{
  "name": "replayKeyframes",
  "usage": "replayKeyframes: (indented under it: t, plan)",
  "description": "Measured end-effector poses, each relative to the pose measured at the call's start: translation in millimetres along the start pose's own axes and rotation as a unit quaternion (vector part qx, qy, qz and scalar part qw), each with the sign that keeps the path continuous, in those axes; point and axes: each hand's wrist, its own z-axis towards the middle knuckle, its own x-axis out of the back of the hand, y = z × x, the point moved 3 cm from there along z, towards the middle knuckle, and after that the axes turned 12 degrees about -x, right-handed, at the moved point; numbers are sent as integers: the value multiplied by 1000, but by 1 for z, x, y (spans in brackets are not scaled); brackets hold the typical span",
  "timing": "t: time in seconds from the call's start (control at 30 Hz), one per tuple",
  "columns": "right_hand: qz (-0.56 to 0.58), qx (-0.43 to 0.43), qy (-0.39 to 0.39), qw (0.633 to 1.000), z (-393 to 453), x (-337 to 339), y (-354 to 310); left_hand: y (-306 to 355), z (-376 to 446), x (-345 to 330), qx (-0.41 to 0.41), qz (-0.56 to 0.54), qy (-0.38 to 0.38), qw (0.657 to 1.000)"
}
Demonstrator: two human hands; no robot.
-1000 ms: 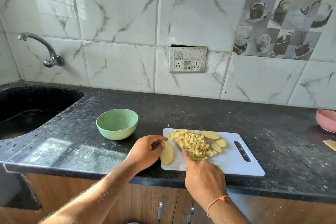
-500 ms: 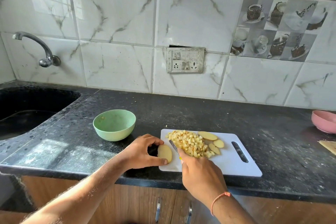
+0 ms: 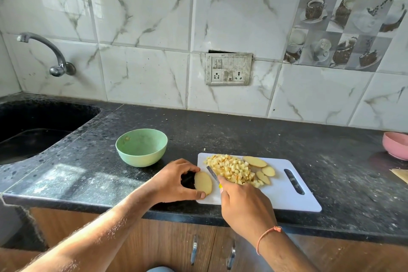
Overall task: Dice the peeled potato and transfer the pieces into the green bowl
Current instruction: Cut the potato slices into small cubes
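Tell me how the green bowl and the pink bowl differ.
The green bowl sits whole in view left of the cutting board; the pink bowl is cut off at the right edge, far from it. The green bowl's inside shows, nearly empty; the pink bowl's inside is hidden. Both stand upright on the black counter.

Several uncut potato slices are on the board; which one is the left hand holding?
The slice at the board's left edge, pinched between the left hand's fingers and thumb. The other three slices lie untouched on the far side of the diced pile.
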Motion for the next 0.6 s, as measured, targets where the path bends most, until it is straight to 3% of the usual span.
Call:
replayKeyframes:
  t: [0.17,0.6]
  plan:
    - [2,-4,5,1000,3,0,0,4,1,-7,5,27,52,998]
    - [-135,27,-55,989,7,-8,-16,3,4,-9,25,9,37,999]
